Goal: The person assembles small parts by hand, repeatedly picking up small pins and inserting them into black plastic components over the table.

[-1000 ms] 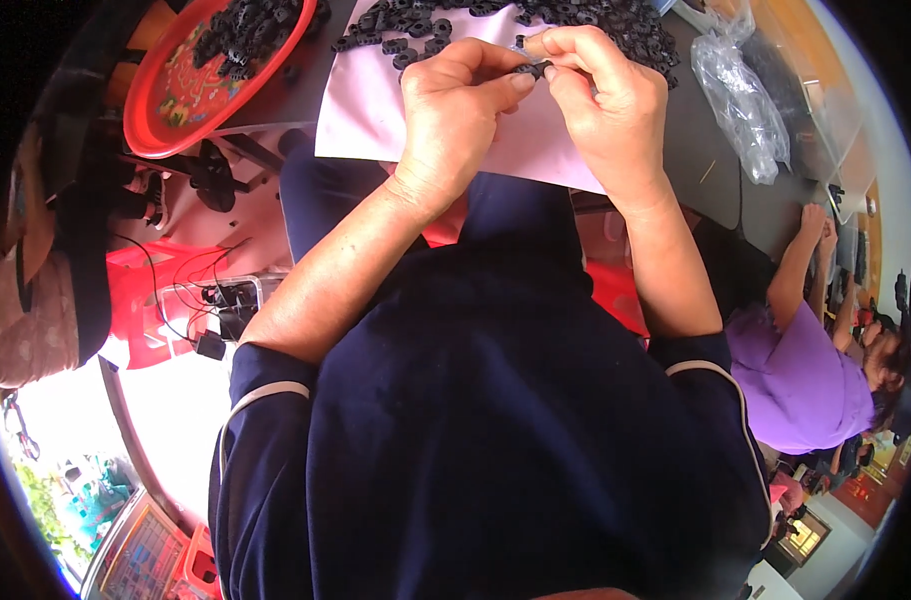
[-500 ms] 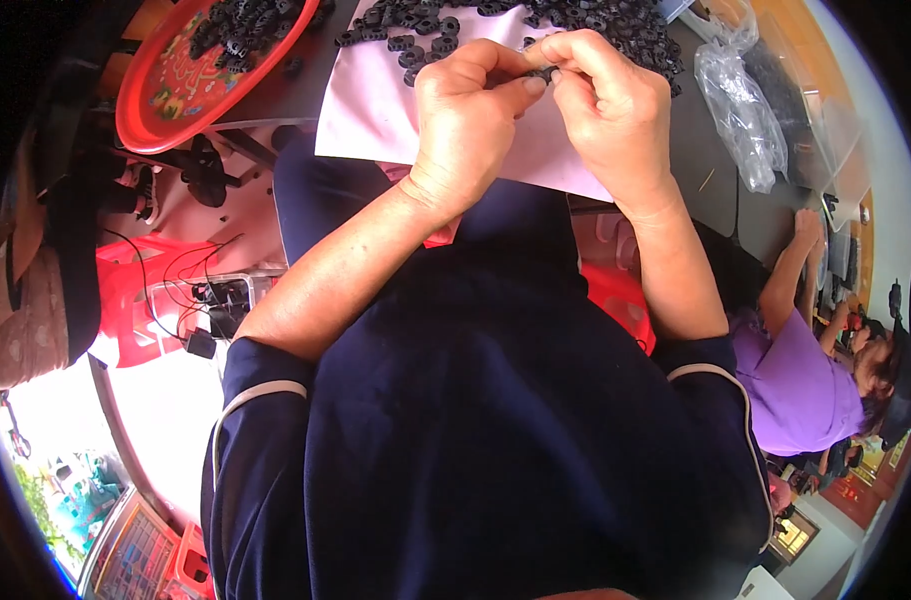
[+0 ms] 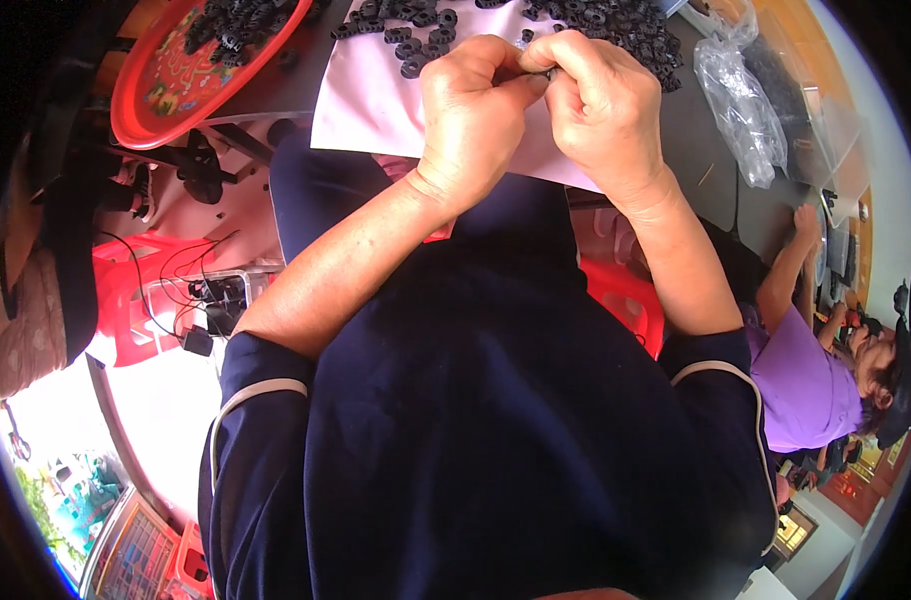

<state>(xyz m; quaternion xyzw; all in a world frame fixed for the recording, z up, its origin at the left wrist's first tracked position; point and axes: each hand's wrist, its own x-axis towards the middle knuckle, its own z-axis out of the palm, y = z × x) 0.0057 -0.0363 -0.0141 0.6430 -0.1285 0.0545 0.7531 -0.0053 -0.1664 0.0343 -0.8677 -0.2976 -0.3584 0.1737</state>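
My left hand [image 3: 472,120] and my right hand [image 3: 607,112] meet fingertip to fingertip above a pale pink sheet [image 3: 360,108]. Both are closed in a pinch on a small black part [image 3: 547,75], mostly covered by the fingers. Just beyond the hands, a heap of similar black parts [image 3: 630,38] spreads over the far side of the sheet. Several loose black pieces [image 3: 411,48] lie left of the heap, close to my left hand.
At the far left a red round tray [image 3: 135,118] holds more black parts. A clear plastic bag [image 3: 743,110] lies on the dark table [image 3: 697,190] at right. Beyond it sits a co-worker in a purple shirt [image 3: 800,385]. Red stools [image 3: 140,325] stand below.
Both hands stay together on the part. Their fingers have shifted, pressing closer, so less of the black part shows. My right elbow has moved slightly outward.
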